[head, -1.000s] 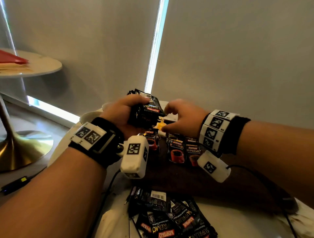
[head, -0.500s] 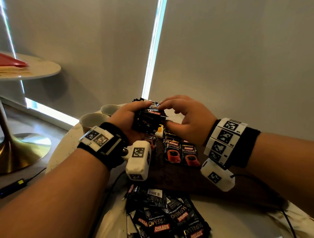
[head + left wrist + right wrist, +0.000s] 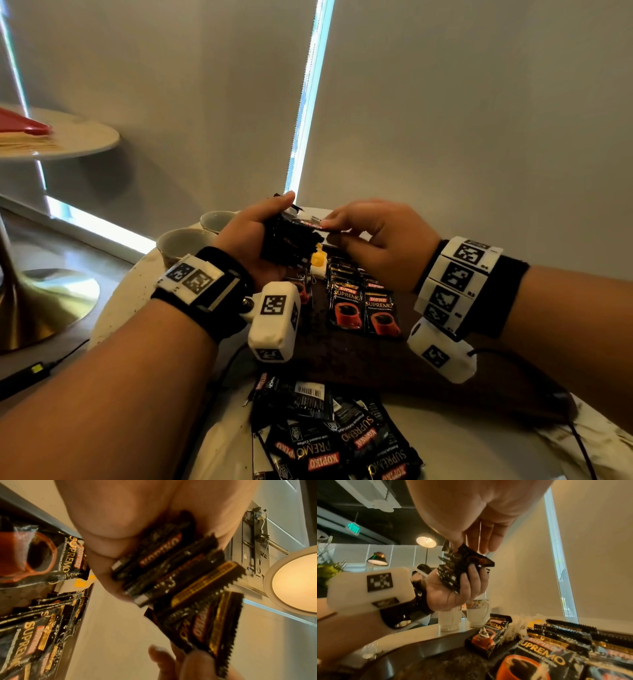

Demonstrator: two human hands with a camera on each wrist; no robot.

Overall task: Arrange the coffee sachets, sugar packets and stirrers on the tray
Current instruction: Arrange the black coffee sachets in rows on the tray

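- The round white table [image 3: 445,442] carries everything, with the dark tray [image 3: 346,359] lying across its middle.
- On the tray a row of coffee sachets [image 3: 363,308] lies overlapped, face up, printed with red cups; one more sachet [image 3: 489,635] sits apart at the row's left, and a small yellow-and-white packet [image 3: 318,262] lies just behind it, possibly sugar, though it is too blurred to read.
- A loose pile of black sachets [image 3: 335,438] lies on the table at the near edge, off the tray, several upside down.
- Two pale cups [image 3: 185,241] stand on the table's far left, beside the tray.
- The left hand [image 3: 255,240] is raised above the tray's far end, fingers and thumb curled round a bundle of sachets [image 3: 286,240] stacked on edge.
- The right hand [image 3: 376,240] is just beside it, thumb and forefinger pinching the top edge of one sachet [image 3: 205,623] at the bundle's right side; its other fingers are loosely extended.
- A black cable [image 3: 579,442] trails off the table's right.
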